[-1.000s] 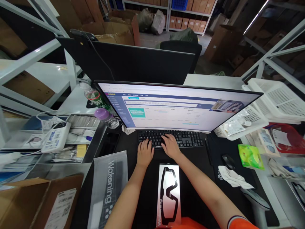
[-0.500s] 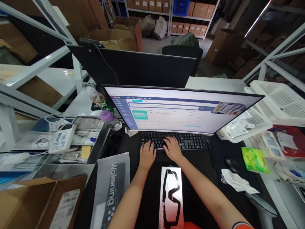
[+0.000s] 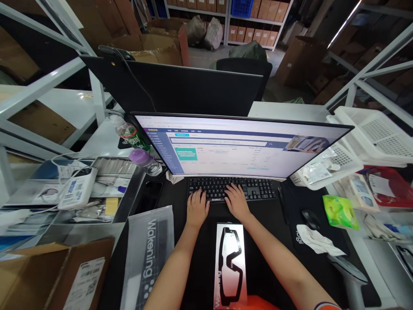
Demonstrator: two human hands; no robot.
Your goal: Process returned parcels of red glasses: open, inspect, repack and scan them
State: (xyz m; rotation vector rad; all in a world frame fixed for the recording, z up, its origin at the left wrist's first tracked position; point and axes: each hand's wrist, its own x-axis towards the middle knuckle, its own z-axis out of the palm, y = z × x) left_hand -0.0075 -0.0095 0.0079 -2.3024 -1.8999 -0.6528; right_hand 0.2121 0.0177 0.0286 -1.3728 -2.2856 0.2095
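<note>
My left hand rests at the lower left edge of a black keyboard, its fingers spread on the keys. On the middle keys lies my right hand, fingers also apart, holding nothing. Behind the keyboard stands a lit monitor with a web page on it. Between my forearms is a slim white and pink box printed with black glasses and the word Wakening. A grey, partly clear zip pouch with the same word lies left of my left forearm.
At left are a phone, a purple-capped bottle, a tray of small items and an open cardboard box. To the right are a mouse, a crumpled tissue, a handheld scanner, a green packet and white baskets.
My right hand has shifted slightly right along the keys. The left hand stays at its place on the keyboard. The whole view has moved a little.
</note>
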